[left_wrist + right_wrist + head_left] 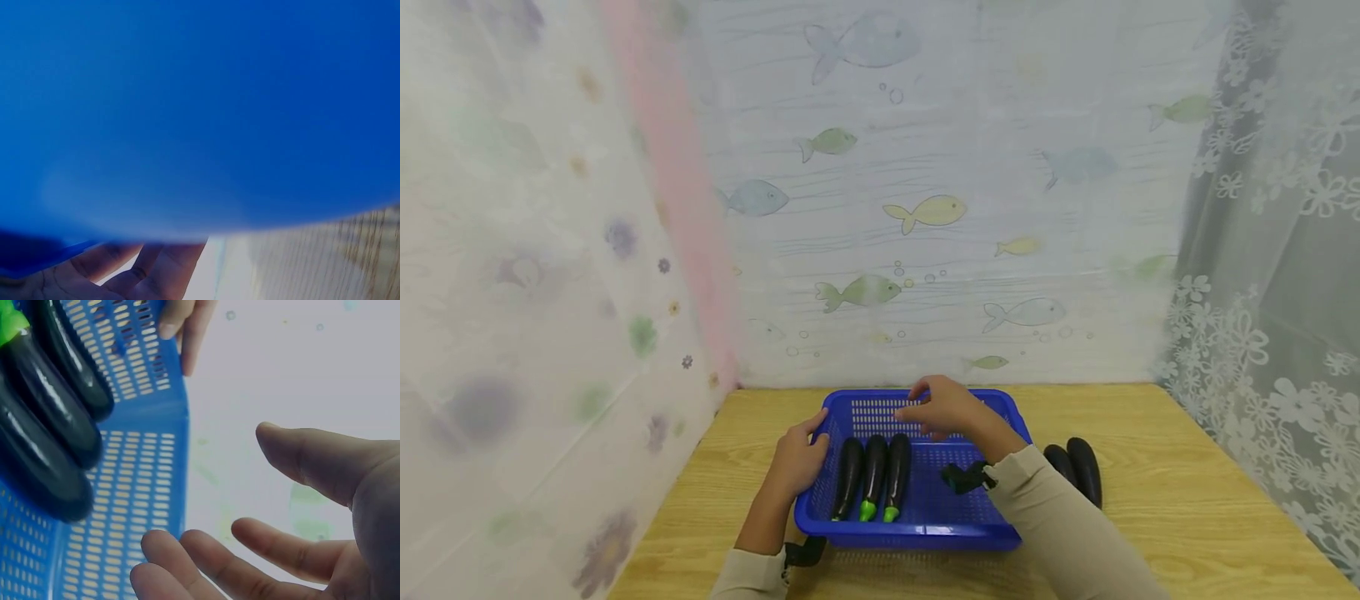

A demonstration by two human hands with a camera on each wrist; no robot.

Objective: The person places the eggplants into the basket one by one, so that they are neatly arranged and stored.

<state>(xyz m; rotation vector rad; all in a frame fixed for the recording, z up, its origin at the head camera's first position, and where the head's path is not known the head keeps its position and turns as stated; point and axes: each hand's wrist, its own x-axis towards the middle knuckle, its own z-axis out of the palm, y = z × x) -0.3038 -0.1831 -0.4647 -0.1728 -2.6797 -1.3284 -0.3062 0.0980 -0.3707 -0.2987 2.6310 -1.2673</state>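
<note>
A blue plastic basket (pixel 917 531) with slotted walls stands on the table. Three dark eggplants (pixel 874 471) lie side by side in its left half, with green stem ends toward the near side. My left hand (pixel 801 460) grips the basket's left rim, its thumb on the inner side and fingers outside, as the right wrist view shows. Over the far part of the basket hovers my right hand (pixel 951 410), fingers spread and holding nothing. In the right wrist view its fingertips (pixel 159 550) overlap the basket wall. The left wrist view is mostly blocked by blurred blue plastic.
Two more eggplants (pixel 1084 468) lie on the wooden table (pixel 1120 417) to the right of the basket, partly behind my right sleeve. A fish-patterned curtain (pixel 865 333) hangs behind the table, with other patterned sheets at both sides.
</note>
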